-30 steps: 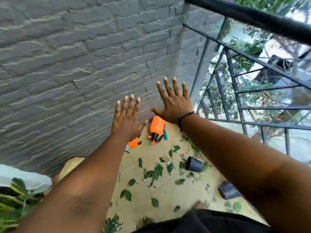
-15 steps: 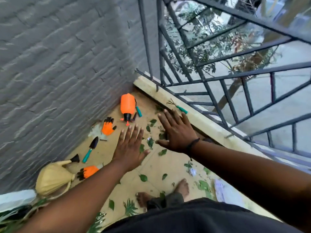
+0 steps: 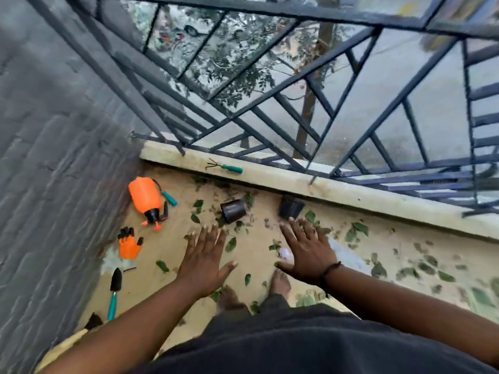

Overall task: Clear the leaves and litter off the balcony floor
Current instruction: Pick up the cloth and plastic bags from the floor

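Clearly, nothing is being held at this moment; the left hand and the right hand are both stretching forward with flat palms and straight, spread fingers, and they are hanging in the air above the balcony floor, not touching it.

Several things could be going wrong from here, in my judgement; the leaves are thin and light and are lying scattered, so a fast sweep of the hand could be pushing them away rather than gathering them, and some could be slipping out under the railing into the street. Two black pots are lying on their sides near the low ledge; they look round, so a careless touch could be sending them rolling. The person is standing barefoot among the litter; stepping on something sharp or on the small trowel is also a risk.

The leaves are lying mostly below and ahead of the fingertips, between the hands and the ledge, and many more are spreading to the right, well apart from both hands; a small white scrap is lying just beside the right hand in the view. The orange sprayer and the orange glove are lying to the left, near the grey wall; a hand rake is resting on the ledge.
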Demonstrator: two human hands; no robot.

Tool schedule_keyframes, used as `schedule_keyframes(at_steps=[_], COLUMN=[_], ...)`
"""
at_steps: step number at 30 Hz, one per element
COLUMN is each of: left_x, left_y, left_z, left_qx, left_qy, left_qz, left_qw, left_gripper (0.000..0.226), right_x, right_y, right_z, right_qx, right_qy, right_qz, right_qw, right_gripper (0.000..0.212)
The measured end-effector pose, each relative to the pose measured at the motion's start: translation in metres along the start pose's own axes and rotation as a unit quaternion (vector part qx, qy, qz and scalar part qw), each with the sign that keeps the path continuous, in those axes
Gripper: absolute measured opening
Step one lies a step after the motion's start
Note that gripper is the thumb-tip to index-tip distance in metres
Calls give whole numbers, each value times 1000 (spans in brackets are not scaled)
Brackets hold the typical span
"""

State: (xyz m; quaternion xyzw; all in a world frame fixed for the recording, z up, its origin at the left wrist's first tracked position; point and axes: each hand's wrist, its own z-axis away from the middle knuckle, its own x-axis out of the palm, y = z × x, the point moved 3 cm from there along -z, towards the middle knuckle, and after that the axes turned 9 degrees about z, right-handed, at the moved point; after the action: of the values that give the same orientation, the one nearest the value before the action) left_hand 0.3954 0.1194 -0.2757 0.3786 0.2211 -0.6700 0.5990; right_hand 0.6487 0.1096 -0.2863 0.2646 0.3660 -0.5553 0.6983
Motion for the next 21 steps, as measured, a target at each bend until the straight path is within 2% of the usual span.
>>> schedule_keyframes(at_steps=[6, 9, 16, 21], left_x=[-10, -16, -37, -39], left_y=[25, 36, 54, 61], left_z=[-40, -53, -66, -72], left_qx=[103, 128, 212, 226], left_qy=[-46, -74, -127, -146], left_qz=[-73, -85, -120, -150], left_qw=[991, 985, 962, 951], left_gripper=[98, 89, 84, 85], right_x=[25, 36, 46, 52], right_y=[39, 54, 56, 41], right_z=[29, 52, 104, 144], right_qx=[94, 153, 312, 391], right_qy=[-34, -55, -67, -55], right_qz=[-16, -18, -110, -156], right_qw=[995, 987, 941, 906], right_gripper=[93, 93, 93, 91])
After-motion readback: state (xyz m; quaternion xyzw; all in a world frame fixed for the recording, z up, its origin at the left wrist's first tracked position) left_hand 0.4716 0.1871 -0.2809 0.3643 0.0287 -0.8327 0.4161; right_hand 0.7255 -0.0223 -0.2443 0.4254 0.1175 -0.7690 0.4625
